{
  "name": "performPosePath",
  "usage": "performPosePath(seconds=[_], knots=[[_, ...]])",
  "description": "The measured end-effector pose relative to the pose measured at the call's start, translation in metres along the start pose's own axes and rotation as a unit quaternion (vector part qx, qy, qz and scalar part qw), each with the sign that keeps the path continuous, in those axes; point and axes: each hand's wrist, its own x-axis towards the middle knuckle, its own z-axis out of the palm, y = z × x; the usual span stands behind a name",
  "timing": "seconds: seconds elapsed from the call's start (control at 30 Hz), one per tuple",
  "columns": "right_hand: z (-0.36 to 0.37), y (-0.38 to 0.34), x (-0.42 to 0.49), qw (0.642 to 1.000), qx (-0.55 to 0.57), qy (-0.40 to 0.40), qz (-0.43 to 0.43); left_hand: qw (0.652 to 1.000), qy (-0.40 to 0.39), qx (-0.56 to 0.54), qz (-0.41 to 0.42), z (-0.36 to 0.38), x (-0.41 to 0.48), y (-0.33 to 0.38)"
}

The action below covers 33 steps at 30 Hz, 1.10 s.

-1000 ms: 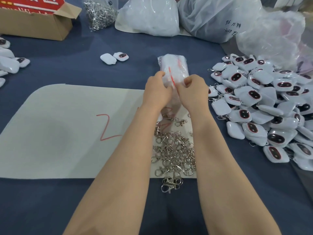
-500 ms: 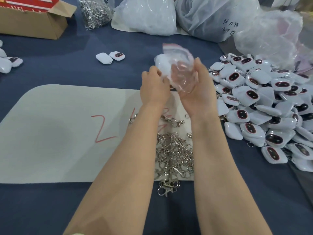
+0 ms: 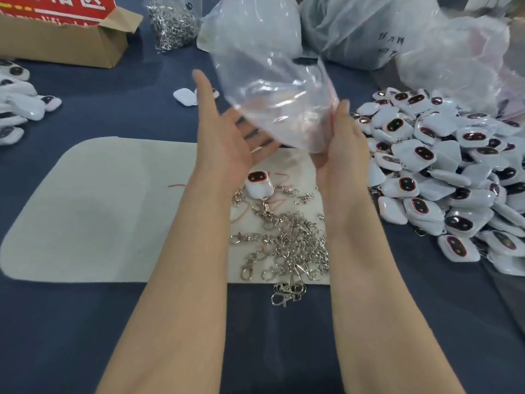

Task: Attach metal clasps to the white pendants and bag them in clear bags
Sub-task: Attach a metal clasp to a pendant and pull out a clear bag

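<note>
Dark blue desk [image 3: 85, 336]. Below the fingers [image 3: 206, 98] and nearer, a white mat [image 3: 99, 209] with red scribbles, bearing a heap of loose metal clasps [image 3: 289, 245] and one white pendant [image 3: 259, 184]. Right of the fingers, a big pile of white pendants [image 3: 443, 172]. Far left, a smaller pile [image 3: 20, 109]. Beyond the fingers, a cardboard box [image 3: 71, 44], a bag of clasps [image 3: 173, 24] and bulky plastic bags [image 3: 355, 27].

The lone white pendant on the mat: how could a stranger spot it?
Find the pale mat on the blue table, with loose metal clasps at its right end. The pendant lies at their far edge, near the left hand. Unlike the heaped pendants off to the right, it lies alone on the mat.
</note>
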Motion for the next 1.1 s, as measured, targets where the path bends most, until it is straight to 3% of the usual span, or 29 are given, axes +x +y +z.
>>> performPosePath(seconds=[0.07, 0.13, 0.2, 0.37, 0.47, 0.57, 0.6, 0.67, 0.73, 0.77, 0.87, 1.0, 1.1], knots=[[0.000, 0.013, -0.012, 0.997, -0.070, 0.035, -0.024, 0.997, -0.054, -0.047, -0.029, -0.013, -0.012, 0.003], [-0.004, 0.023, -0.020, 0.994, -0.089, 0.046, -0.031, 0.998, -0.050, 0.000, -0.040, -0.017, -0.024, -0.003], [-0.009, 0.027, -0.026, 0.990, -0.128, 0.035, -0.040, 0.995, -0.005, 0.101, -0.011, -0.020, -0.030, -0.009], [-0.020, 0.036, -0.037, 0.948, -0.281, -0.029, -0.149, 0.965, 0.087, 0.229, 0.097, -0.032, -0.042, -0.019], [-0.024, 0.036, -0.040, 0.946, -0.287, -0.046, -0.145, 0.939, 0.124, 0.276, 0.163, -0.036, -0.040, -0.023], [-0.025, 0.031, -0.037, 0.974, -0.196, -0.080, -0.082, 0.913, 0.200, 0.287, 0.212, -0.046, -0.032, -0.022], [-0.026, 0.031, -0.036, 0.981, -0.162, -0.092, -0.058, 0.893, 0.232, 0.302, 0.241, -0.051, -0.030, -0.021], [-0.024, 0.031, -0.036, 0.986, -0.137, -0.084, -0.038, 0.820, 0.288, 0.361, 0.338, -0.052, -0.032, -0.018], [-0.017, 0.033, -0.034, 0.989, -0.127, -0.049, -0.050, 0.745, 0.278, 0.413, 0.445, -0.047, -0.033, -0.019], [-0.011, 0.034, -0.035, 0.989, -0.126, -0.043, -0.062, 0.727, 0.246, 0.431, 0.474, -0.041, -0.033, -0.022], [0.007, 0.040, -0.039, 0.987, -0.115, -0.073, -0.082, 0.746, 0.132, 0.476, 0.446, -0.027, -0.033, -0.036], [0.010, 0.050, -0.045, 0.969, -0.168, -0.166, -0.072, 0.858, 0.080, 0.415, 0.293, -0.025, -0.029, -0.044], [0.005, 0.050, -0.045, 0.953, -0.210, -0.199, -0.086, 0.856, 0.105, 0.423, 0.278, -0.031, -0.025, -0.042]])
